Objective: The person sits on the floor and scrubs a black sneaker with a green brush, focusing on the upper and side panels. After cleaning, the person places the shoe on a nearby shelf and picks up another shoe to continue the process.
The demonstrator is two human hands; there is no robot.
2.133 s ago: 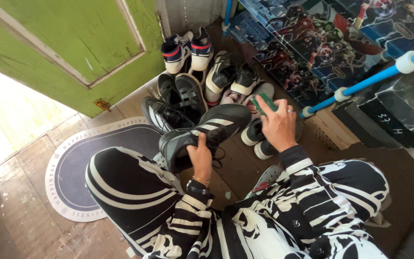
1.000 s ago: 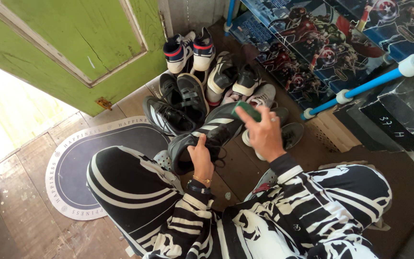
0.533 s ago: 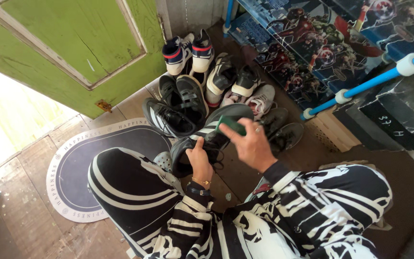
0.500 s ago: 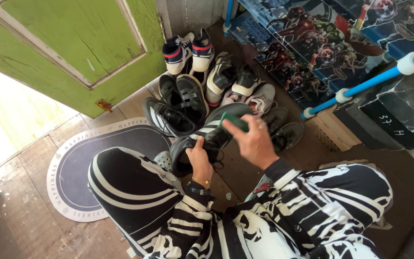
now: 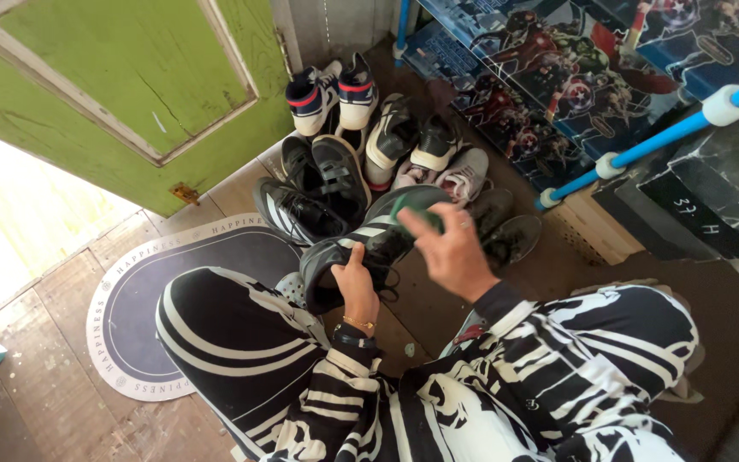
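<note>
We hold the black shoe with white stripes (image 5: 368,248) above our lap, toe pointing away toward the pile of shoes (image 5: 369,145) by the green door (image 5: 130,77), our left hand (image 5: 357,287) clamped on its heel end with the thumb pressed along the collar. Our right hand (image 5: 446,248) — fingers closed on the small green sponge (image 5: 416,208) — has slid in from out over the pile two seconds ago to the shoe's toe (a little blurred now), so we judge the wiping is under way. Past our striped knee lies the oval dark mat (image 5: 173,299), and the blue-railed rack (image 5: 643,137) stands to the right.
</note>
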